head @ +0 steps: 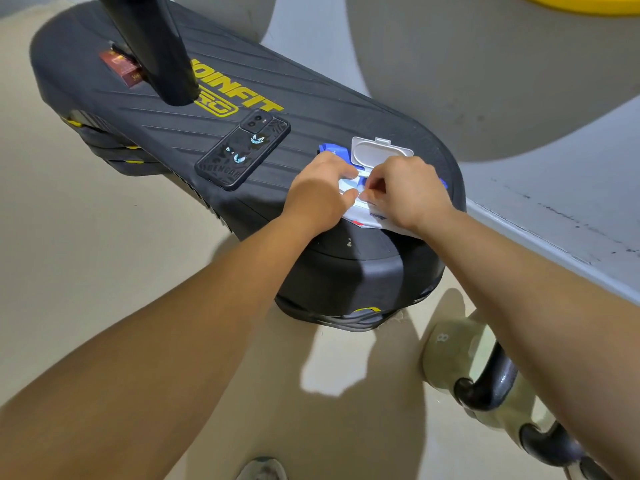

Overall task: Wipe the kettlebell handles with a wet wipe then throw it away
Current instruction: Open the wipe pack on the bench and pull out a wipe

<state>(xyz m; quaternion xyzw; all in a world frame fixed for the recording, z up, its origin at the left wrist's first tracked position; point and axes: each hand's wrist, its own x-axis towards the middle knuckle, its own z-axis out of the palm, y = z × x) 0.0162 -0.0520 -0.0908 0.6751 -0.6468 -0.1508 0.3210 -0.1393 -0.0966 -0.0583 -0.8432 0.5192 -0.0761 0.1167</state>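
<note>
A blue and white wet wipe pack [367, 216] lies on the near end of a black ribbed gym platform [311, 109], its white lid [379, 152] flipped open. My left hand [318, 194] grips the pack's left side with curled fingers. My right hand [405, 192] pinches at the pack's opening, where a bit of white wipe shows between the fingertips. Pale green kettlebells with black handles [491, 382] stand on the floor at the lower right, partly hidden by my right forearm.
A phone in a black cartoon case [242, 150] lies on the platform left of the pack. A red box [121, 67] sits beside a black post [162, 50] at the far end. A grey step edge [554, 237] runs along the right. A shoe tip [263, 469] shows at the bottom.
</note>
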